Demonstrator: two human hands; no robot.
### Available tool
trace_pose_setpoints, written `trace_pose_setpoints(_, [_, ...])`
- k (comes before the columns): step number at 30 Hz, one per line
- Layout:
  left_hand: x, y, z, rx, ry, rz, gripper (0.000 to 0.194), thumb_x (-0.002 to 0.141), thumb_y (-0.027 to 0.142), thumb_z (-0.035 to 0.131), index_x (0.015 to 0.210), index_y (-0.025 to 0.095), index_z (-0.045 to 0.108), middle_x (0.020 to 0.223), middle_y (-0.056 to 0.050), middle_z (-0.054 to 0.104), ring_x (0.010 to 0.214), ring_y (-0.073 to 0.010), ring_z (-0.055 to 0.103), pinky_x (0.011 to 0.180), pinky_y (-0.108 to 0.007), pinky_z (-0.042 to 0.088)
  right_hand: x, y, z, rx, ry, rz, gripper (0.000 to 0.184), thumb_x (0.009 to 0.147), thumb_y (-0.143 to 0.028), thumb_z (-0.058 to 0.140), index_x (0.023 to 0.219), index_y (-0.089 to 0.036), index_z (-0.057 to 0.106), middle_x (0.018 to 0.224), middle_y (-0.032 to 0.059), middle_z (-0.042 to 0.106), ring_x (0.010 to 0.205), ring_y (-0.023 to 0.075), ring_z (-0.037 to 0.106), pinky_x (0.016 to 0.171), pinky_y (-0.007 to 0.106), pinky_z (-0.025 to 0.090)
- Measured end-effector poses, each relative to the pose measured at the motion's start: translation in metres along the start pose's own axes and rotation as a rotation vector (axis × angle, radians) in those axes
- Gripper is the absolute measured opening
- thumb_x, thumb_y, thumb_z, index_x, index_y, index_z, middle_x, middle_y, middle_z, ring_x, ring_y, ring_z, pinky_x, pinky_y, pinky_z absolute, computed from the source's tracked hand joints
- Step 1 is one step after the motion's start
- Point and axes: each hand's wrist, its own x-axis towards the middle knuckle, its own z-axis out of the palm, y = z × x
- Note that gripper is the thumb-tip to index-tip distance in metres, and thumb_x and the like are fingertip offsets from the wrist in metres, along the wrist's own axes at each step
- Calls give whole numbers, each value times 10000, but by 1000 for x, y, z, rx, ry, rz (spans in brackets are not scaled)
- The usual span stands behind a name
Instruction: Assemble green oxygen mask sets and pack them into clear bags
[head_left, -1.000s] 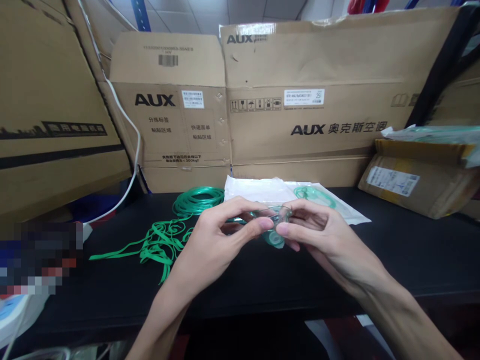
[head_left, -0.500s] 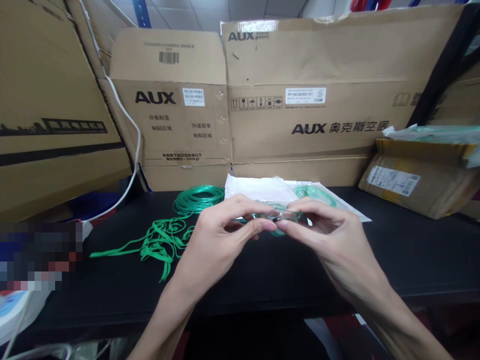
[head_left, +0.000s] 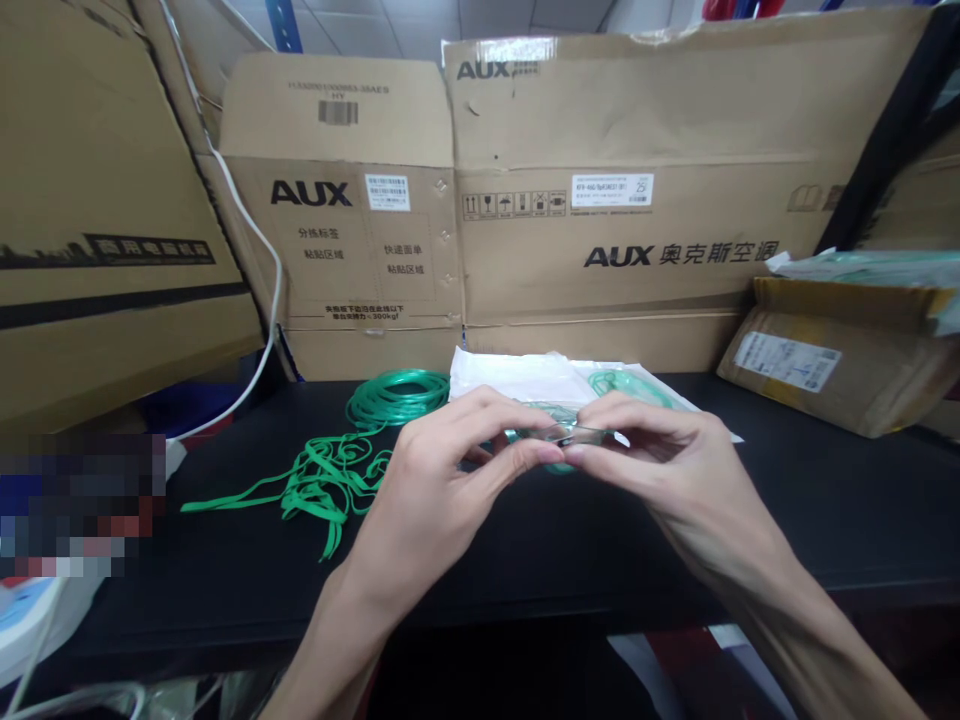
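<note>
My left hand (head_left: pixel 442 480) and my right hand (head_left: pixel 679 450) meet above the black table, thumbs almost touching. Both pinch a clear, green-tinted plastic mask (head_left: pixel 559 412) between thumb and fingers. A thin edge of it shows between the fingertips; the fingers hide most of its shape. Just left of my left hand, green elastic straps (head_left: pixel 319 482) lie in a loose tangle. Behind them is a coil of green tubing (head_left: pixel 365 402). A white packet (head_left: pixel 510 374) lies flat behind my hands, beside a clear-fronted packet (head_left: pixel 631 386) with green tubing inside.
Large cardboard panels (head_left: pixel 525 280) stand along the back of the black table (head_left: pixel 810 520). At the right is a taped carton (head_left: pixel 862 370) with plastic packets on top. A white cable (head_left: pixel 276 290) hangs at the left, near a blurred-out object (head_left: pixel 75 505).
My fingertips have shifted slightly on the plastic mask, and more of its thin edge shows between them. The straps, tubing and packets have stayed in place.
</note>
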Motion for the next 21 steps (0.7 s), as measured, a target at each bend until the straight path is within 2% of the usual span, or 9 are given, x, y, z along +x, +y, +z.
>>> trace_pose_setpoints(4, [0, 3, -1, 54, 15, 67, 90, 924, 153, 730, 942, 234, 764, 930, 11, 729, 819, -133, 653, 690, -200, 517, -1, -3, 1, -21, 34, -15, 81, 751, -256, 870, 769, -279, 795, 853, 14, 716, 844, 198, 648, 733, 311, 532])
trace_pose_setpoints(9, [-1, 2, 0, 62, 6, 77, 75, 934, 156, 722, 952, 227, 740, 932, 34, 718, 802, -103, 636, 691, -176, 491, 1, -2, 0, -16, -11, 1, 71, 772, -266, 856, 777, -269, 785, 854, 17, 702, 836, 197, 637, 715, 315, 512])
trace_pose_setpoints(21, [0, 2, -1, 107, -25, 127, 56, 947, 136, 701, 941, 191, 705, 938, 31, 697, 829, -89, 608, 727, -176, 462, 2, 4, -6, 39, -91, 23, 162, 780, -139, 841, 824, -283, 781, 883, -16, 672, 878, 161, 606, 761, 268, 476])
